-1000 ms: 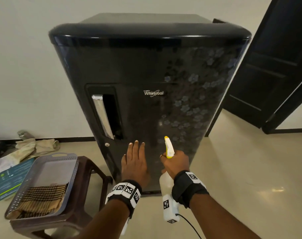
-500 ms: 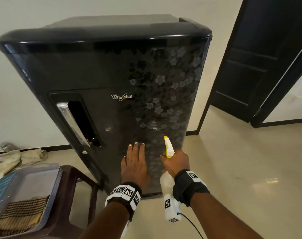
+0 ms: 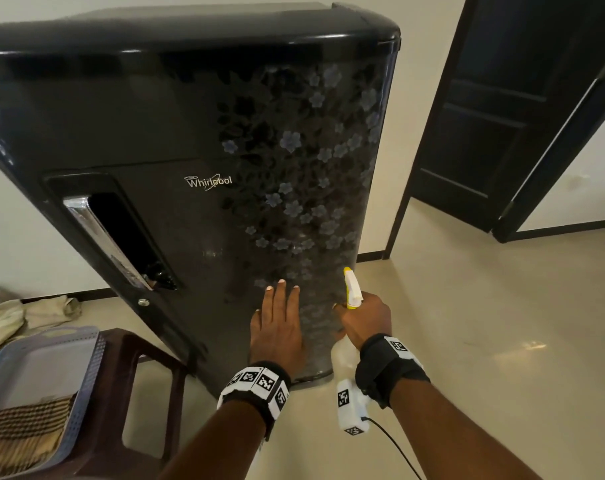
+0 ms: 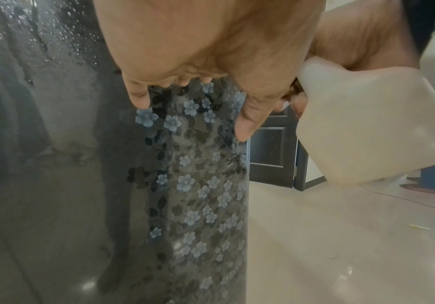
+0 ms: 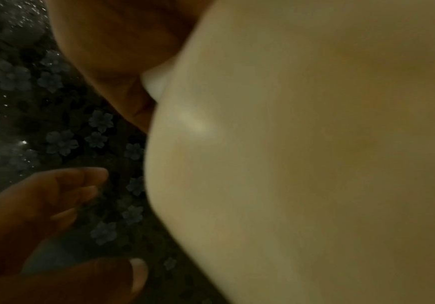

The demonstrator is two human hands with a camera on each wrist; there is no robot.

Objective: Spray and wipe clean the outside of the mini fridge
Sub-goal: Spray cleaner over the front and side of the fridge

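Mini fridge [image 3: 176, 140], black w/ a pale-blue flower print down one side of its door, is stood on the floor against the wall, directly ahead of both sets of fingers. Left hand [image 3: 277, 327] is laid flat on the lower door; its fingers [image 3: 281, 299] are held straight, close together and pointed up the door, w/ the thumb set slightly apart, as shown in the left wrist view [image 4: 198, 47]. Droplets and runs of liquid are seen on the door surface above and to the left of those fingertips in the wrist views. Spray bottle [image 3: 344, 355], translucent white w/ a yellow-and-white nozzle, is gripped at the neck by the right hand [image 3: 361, 322], just to the right of the left fingers and apart from them. Nozzle is aimed up the door, beyond the right fingertips. Right fingers are curled round the bottle neck; whether the trigger is squeezed can't be told. In the right wrist view most of the pic is filled by the bottle body [image 5: 302, 164], blurred.

Well to the left of the left fingers, a brown stool [image 3: 131, 386] is seen w/ a grey perforated tray [image 3: 86, 372] on it, and a checked cloth [image 3: 20, 434] is laid in the tray. Dark door [image 3: 495, 126] is seen open far to the right of the right fingers.
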